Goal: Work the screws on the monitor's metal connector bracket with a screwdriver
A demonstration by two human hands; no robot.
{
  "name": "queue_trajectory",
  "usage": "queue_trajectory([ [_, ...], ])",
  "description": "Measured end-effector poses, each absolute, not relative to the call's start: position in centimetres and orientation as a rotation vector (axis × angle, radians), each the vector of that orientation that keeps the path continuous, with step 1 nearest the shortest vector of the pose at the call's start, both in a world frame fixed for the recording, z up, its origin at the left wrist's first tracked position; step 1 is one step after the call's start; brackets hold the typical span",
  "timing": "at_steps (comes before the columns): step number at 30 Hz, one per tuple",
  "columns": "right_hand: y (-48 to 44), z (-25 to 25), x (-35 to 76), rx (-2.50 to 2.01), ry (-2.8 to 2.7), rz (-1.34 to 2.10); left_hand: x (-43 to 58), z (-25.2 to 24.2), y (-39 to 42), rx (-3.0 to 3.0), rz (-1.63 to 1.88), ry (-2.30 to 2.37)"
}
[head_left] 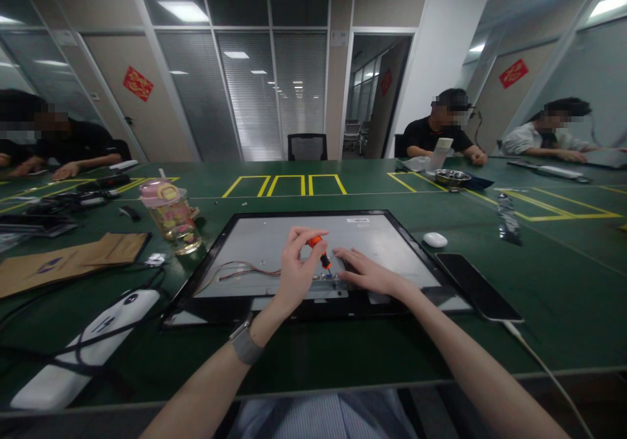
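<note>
A flat display panel [255, 243] with a grey metal back and black frame lies on the table in front of me. My left hand [298, 259] is closed around an orange and black screwdriver [324, 260], its shaft angled down to a small strip of parts near the panel's lower middle. The exact spot the tip meets is too small to make out. Fingers stretched, my right hand [365, 271] rests on the panel just right of the tip. Thin red and black wires [240, 268] run across the panel's left part.
Left of the panel stand a pink-lidded drink cup [169, 213], a brown paper bag [73, 262] and a white power strip [93, 347] with cables. To the right lie a phone [477, 285] on a cable and a white earbud case [435, 240]. Several people sit around the green table [294, 354].
</note>
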State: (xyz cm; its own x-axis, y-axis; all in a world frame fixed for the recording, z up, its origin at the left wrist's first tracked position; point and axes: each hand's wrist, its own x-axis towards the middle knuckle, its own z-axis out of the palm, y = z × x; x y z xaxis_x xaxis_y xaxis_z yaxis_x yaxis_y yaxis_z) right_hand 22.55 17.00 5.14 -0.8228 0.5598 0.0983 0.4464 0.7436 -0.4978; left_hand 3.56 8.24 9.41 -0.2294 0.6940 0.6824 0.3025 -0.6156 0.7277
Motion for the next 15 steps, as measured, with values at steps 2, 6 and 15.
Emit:
queue_trajectory([
  [2,16.94,5.19,22.56,-0.808,-2.696,0.689,3.50,9.60,8.15,1.729,1.895,1.203],
  [6,16.87,5.23,22.54,-0.832,-2.685,0.684,3.43,9.78,8.03,1.740,1.892,1.183],
  [15,17.27,4.73,22.64,-0.773,-2.693,0.672,3.41,9.28,8.34,1.721,1.922,1.203],
])
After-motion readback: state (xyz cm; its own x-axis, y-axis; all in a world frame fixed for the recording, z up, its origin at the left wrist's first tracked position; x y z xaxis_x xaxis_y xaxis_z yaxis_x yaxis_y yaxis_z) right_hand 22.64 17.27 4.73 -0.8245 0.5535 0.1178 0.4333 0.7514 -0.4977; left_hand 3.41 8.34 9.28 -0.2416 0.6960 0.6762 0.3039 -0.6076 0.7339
